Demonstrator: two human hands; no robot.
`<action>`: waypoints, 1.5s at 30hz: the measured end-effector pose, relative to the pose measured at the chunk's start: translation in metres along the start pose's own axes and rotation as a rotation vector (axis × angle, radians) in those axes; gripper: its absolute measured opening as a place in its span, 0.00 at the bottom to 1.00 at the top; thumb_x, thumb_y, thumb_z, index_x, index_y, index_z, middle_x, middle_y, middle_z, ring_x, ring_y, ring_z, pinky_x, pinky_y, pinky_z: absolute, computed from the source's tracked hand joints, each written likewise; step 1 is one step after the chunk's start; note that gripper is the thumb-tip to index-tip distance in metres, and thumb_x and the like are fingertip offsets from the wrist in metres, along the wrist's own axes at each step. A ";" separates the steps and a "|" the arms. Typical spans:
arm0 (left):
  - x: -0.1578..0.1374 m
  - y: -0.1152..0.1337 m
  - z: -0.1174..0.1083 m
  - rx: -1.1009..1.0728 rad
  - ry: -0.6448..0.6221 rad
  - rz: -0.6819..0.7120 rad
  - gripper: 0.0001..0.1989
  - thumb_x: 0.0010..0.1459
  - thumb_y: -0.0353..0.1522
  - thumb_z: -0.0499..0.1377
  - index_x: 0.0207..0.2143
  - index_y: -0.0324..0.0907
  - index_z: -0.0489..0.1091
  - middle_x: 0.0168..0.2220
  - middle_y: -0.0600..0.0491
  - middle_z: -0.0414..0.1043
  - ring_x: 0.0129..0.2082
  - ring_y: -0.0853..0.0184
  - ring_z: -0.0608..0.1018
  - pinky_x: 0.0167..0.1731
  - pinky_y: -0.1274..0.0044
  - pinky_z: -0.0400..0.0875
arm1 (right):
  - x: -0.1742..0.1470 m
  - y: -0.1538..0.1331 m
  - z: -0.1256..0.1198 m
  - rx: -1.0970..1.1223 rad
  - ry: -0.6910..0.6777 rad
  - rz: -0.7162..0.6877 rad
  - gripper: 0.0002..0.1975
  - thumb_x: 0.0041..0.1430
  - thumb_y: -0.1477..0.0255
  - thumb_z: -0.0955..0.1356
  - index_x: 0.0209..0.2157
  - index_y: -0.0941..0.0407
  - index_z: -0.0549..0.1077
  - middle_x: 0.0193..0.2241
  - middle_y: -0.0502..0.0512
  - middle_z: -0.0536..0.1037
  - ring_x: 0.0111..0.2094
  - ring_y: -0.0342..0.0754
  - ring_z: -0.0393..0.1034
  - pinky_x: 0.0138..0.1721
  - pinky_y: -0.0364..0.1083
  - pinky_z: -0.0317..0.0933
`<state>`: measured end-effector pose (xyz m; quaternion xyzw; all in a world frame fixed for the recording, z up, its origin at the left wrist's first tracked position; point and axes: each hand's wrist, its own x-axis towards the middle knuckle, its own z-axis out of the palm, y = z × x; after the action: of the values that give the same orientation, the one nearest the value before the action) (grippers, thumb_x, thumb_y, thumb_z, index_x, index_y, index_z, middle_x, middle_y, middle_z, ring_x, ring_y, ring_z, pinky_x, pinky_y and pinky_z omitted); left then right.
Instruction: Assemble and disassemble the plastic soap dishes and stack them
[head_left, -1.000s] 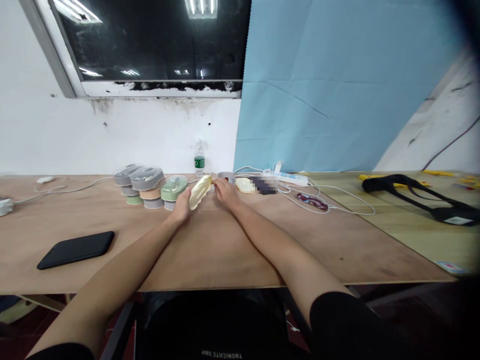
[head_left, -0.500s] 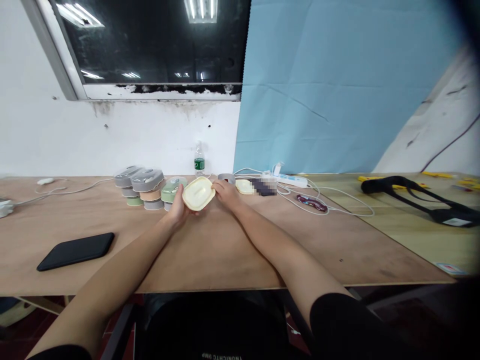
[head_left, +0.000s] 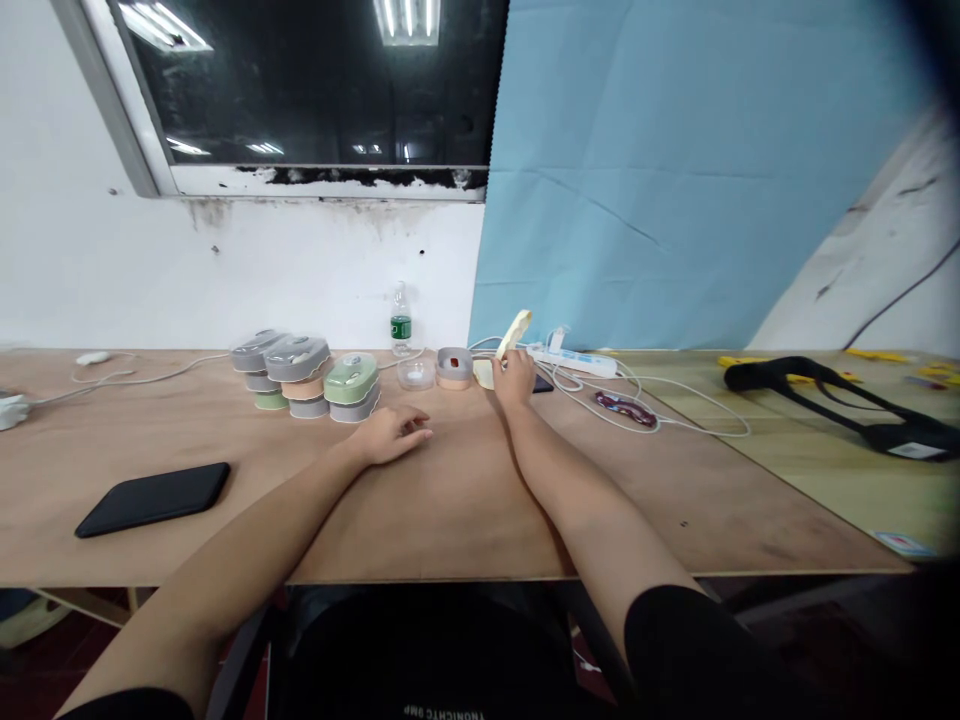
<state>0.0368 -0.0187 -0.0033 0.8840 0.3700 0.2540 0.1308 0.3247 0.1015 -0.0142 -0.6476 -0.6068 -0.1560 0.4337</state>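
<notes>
My right hand (head_left: 514,380) grips a cream-yellow lid (head_left: 514,333), which stands steeply tilted above the fingers. Just below that hand, a second cream piece (head_left: 483,375) lies on the table, partly covered. My left hand (head_left: 391,434) rests over the tabletop with thumb and fingers apart, holding nothing. Nearest to it is a green and grey oval container stack (head_left: 352,385). Between the hands, farther back, are a small peach-and-grey container (head_left: 454,370) with a small red spot inside and a clear shallow piece (head_left: 415,374).
Lidded containers (head_left: 295,365) stand stacked at the left. A bottle (head_left: 401,320) is by the wall. A black phone-like slab (head_left: 154,498) lies front left. Right of my hand are a power strip (head_left: 577,361), white cables and a dark red item (head_left: 625,408). A black frame (head_left: 832,405) lies far right.
My left hand has let go of the cream lid and lowered toward the table. My right hand has carried the lid rightward and turned it edge-on.
</notes>
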 end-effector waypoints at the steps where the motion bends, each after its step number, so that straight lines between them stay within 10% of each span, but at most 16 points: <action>1: 0.000 0.000 0.000 0.004 0.003 -0.004 0.25 0.59 0.49 0.51 0.48 0.43 0.71 0.41 0.47 0.76 0.37 0.61 0.78 0.39 0.71 0.70 | 0.000 0.002 0.001 -0.025 -0.027 0.018 0.10 0.61 0.69 0.62 0.37 0.59 0.71 0.39 0.64 0.71 0.45 0.56 0.61 0.48 0.51 0.52; 30: 0.000 -0.004 0.000 0.043 -0.010 -0.008 0.24 0.61 0.47 0.51 0.50 0.41 0.69 0.40 0.49 0.77 0.38 0.62 0.78 0.38 0.72 0.71 | -0.005 -0.001 0.010 -0.193 -0.325 0.060 0.10 0.57 0.65 0.65 0.34 0.55 0.75 0.41 0.61 0.74 0.45 0.56 0.64 0.44 0.50 0.55; 37: 0.002 -0.008 -0.016 0.299 0.367 0.147 0.16 0.61 0.41 0.53 0.43 0.42 0.71 0.46 0.45 0.73 0.48 0.58 0.73 0.50 0.65 0.64 | -0.006 -0.003 0.010 -0.187 -0.304 0.068 0.10 0.57 0.66 0.65 0.34 0.55 0.76 0.41 0.61 0.74 0.45 0.56 0.64 0.45 0.51 0.54; 45: -0.002 -0.023 -0.027 0.592 0.568 -0.238 0.19 0.58 0.42 0.55 0.49 0.43 0.70 0.59 0.42 0.63 0.60 0.49 0.61 0.59 0.55 0.46 | -0.007 -0.007 0.011 -0.176 -0.317 0.034 0.11 0.58 0.67 0.64 0.35 0.56 0.76 0.41 0.61 0.75 0.46 0.56 0.64 0.45 0.52 0.54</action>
<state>0.0074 -0.0033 0.0092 0.7295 0.5476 0.3533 -0.2075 0.3130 0.1044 -0.0227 -0.7095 -0.6407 -0.0969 0.2768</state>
